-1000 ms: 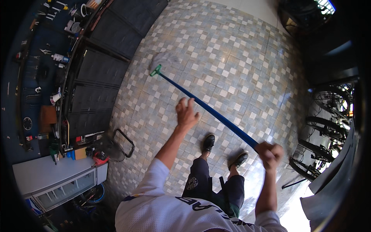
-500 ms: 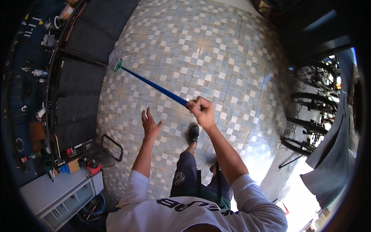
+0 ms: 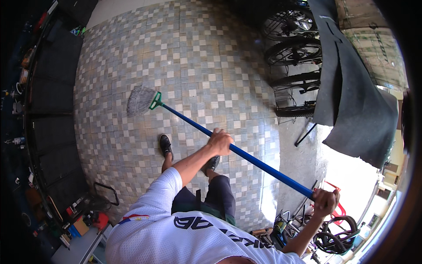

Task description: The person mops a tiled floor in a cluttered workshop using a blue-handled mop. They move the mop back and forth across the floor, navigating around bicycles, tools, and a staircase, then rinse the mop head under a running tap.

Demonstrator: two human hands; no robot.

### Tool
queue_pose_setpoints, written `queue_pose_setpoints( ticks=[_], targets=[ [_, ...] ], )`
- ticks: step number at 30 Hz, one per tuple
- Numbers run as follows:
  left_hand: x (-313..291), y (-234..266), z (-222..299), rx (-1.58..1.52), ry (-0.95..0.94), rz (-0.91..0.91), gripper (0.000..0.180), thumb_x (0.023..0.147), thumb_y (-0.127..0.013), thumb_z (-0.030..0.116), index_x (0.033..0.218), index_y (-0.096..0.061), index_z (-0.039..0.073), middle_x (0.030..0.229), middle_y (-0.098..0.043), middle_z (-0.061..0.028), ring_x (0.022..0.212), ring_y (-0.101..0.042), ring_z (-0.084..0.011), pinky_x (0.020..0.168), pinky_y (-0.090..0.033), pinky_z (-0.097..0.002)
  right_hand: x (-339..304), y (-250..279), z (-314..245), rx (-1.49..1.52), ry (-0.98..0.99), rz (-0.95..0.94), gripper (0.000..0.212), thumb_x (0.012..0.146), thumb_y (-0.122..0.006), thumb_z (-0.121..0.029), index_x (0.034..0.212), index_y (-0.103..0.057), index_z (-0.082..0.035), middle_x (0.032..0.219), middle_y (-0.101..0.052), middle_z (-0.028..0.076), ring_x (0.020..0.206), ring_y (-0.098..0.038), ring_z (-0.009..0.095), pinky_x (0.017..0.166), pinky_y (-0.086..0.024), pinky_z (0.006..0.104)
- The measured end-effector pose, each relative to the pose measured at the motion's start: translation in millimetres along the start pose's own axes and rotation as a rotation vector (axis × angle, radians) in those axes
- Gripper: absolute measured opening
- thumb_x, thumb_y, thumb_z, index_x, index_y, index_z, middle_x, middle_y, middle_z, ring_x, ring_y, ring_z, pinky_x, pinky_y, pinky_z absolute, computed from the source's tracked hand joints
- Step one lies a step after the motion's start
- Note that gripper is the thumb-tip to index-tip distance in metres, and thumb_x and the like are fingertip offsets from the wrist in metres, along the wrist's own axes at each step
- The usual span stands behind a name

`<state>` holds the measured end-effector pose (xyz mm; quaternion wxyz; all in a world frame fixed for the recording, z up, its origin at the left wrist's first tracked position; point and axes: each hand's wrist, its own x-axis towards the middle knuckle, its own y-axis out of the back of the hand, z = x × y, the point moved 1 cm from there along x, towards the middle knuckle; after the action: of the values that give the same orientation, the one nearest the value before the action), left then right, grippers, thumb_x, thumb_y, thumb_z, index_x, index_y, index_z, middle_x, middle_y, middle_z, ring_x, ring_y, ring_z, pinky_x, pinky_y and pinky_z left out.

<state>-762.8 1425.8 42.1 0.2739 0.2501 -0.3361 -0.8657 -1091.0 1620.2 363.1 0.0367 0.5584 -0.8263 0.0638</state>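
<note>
A string mop with a long blue handle [image 3: 270, 169] slants across the view from the lower right to the upper left. Its green clamp [image 3: 156, 101] joins the handle to a grey string head [image 3: 140, 100], which lies spread on the tiled floor [image 3: 189, 57]. Around the middle of the handle my left hand [image 3: 220, 142] is closed. At the handle's top end, far to the right, my right hand [image 3: 325, 202] grips it in a fist. My shoes stand on the tiles beneath the handle.
Dark cabinets [image 3: 55, 101] line the left wall, with a pale bench [image 3: 81, 246] and a fan near the lower left. Several bicycles [image 3: 295, 52] are parked at the right beside a hanging grey sheet [image 3: 351, 101]. More bikes [image 3: 336, 235] stand at lower right.
My left hand, free and open before, now holds the handle's middle. My right hand has drawn the handle's end to the right. The mop head has come away from the cabinets.
</note>
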Motion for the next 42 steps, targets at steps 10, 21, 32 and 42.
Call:
queue_pose_setpoints(
  ticks=[10, 21, 32, 42],
  targets=[
    [130, -97, 329, -0.058, -0.575, -0.224, 0.023, 0.068, -0.075, 0.032, 0.078, -0.077, 0.012, 0.093, -0.073, -0.0088, 0.109, -0.062, -0.0278, 0.097, -0.039, -0.0479, -151, 121, -240, -0.955, -0.255, 0.136, 0.026, 0.095, -0.055, -0.034, 0.077, -0.047, -0.017, 0.054, -0.043, -0.004, 0.046, -0.044, 0.015, 0.055, -0.042, 0.0403],
    [89, -78, 319, -0.246, -0.453, -0.023, 0.009, 0.061, -0.070, 0.020, 0.062, -0.066, 0.013, 0.067, -0.069, -0.0114, 0.075, -0.070, -0.0325, 0.079, -0.051, -0.0427, -165, 4, -6, -0.399, 0.000, 0.183, 0.025, 0.090, -0.059, -0.031, 0.073, -0.052, -0.014, 0.053, -0.045, -0.003, 0.046, -0.048, 0.015, 0.051, -0.042, 0.0383],
    [-178, 30, 78, -0.320, -0.097, 0.354, 0.018, 0.067, -0.079, 0.016, 0.072, -0.068, 0.004, 0.075, -0.067, -0.0136, 0.083, -0.067, -0.0313, 0.084, -0.050, -0.0435, -124, -82, -128, 0.024, 0.303, -0.207, 0.023, 0.084, -0.064, -0.027, 0.070, -0.056, -0.011, 0.051, -0.048, -0.002, 0.047, -0.051, 0.015, 0.047, -0.041, 0.0364],
    [-516, 110, -309, 0.118, 0.786, 0.774, 0.047, 0.078, -0.080, 0.013, 0.117, -0.056, 0.005, 0.124, -0.059, -0.0207, 0.116, -0.056, -0.0395, 0.096, -0.047, -0.0500, -164, -532, 108, 0.270, -0.112, -0.882, 0.037, 0.086, -0.077, -0.017, 0.064, -0.048, -0.010, 0.056, -0.059, 0.006, 0.056, -0.067, 0.026, 0.090, -0.054, 0.0502]
  ],
)
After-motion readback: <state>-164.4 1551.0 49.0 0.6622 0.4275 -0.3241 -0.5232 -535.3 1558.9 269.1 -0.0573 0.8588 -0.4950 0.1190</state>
